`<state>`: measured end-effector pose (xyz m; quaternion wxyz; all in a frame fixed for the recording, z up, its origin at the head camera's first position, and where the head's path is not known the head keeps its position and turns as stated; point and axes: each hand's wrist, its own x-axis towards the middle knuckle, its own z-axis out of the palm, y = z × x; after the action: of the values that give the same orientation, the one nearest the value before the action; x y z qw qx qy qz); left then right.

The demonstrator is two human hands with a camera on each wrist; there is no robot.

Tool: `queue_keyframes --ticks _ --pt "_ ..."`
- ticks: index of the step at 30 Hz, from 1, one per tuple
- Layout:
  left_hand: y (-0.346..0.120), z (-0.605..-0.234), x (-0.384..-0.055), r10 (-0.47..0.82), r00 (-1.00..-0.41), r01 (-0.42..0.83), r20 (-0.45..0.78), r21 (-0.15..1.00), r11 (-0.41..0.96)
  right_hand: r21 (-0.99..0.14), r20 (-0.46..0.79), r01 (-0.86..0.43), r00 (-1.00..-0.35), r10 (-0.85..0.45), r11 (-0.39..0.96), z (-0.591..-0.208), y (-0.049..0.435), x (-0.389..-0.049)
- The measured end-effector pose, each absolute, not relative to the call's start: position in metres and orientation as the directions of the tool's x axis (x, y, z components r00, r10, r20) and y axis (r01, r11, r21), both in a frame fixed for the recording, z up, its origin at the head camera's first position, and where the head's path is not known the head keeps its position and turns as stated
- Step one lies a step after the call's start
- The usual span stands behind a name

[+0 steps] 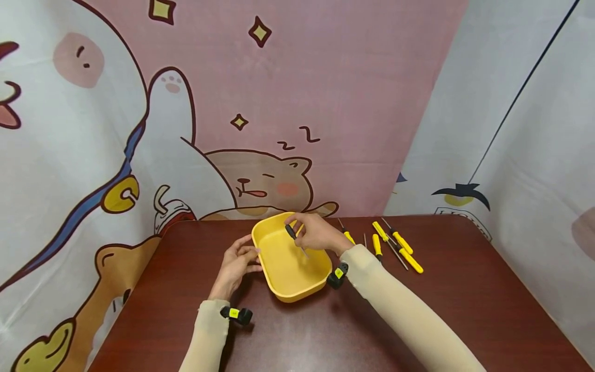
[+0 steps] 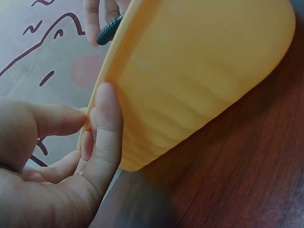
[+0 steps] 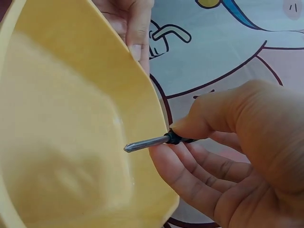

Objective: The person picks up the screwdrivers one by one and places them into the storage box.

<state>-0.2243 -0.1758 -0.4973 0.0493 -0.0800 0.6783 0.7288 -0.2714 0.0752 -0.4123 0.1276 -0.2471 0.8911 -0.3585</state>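
Note:
A yellow plastic bin (image 1: 283,268) stands tilted over the middle of the table, nothing visible inside it. My left hand (image 1: 236,263) grips its left rim, thumb on one side and fingers on the other; the left wrist view shows the bin's raised outer side (image 2: 204,61). Above the bin's far part, my right hand (image 1: 318,232) pinches a small screwdriver (image 3: 145,144) between thumb and fingers. Its dark handle (image 1: 290,231) points up and away, while the metal shaft slants down over the inside of the bin. The fingers hide part of the handle.
Right of the bin, several yellow-handled screwdrivers (image 1: 411,260) lie loosely on the dark red-brown table (image 1: 465,310), some crossing. My right forearm partly covers that side. A cartoon-printed cloth (image 1: 353,103) hangs behind the table's far edge.

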Motion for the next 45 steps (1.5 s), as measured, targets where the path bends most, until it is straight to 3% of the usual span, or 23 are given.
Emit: queue_keyframes --ticks 18,31,45 --pt "-0.176 -0.498 -0.224 -0.032 -0.981 -0.186 -0.19 0.978 -0.089 -0.73 -0.172 -0.263 -0.822 -0.543 0.63 -0.43 0.04 -0.279" --pt "-0.177 -0.499 -0.225 -0.016 -0.984 -0.173 -0.175 0.981 -0.088 -0.651 -0.198 -0.312 -0.81 -0.552 0.692 -0.438 0.013 -0.282" --pt "-0.178 -0.499 -0.225 -0.011 -0.986 -0.165 -0.167 0.983 -0.085 -0.659 -0.276 -0.253 -0.795 -0.541 0.708 -0.445 -0.003 -0.292"
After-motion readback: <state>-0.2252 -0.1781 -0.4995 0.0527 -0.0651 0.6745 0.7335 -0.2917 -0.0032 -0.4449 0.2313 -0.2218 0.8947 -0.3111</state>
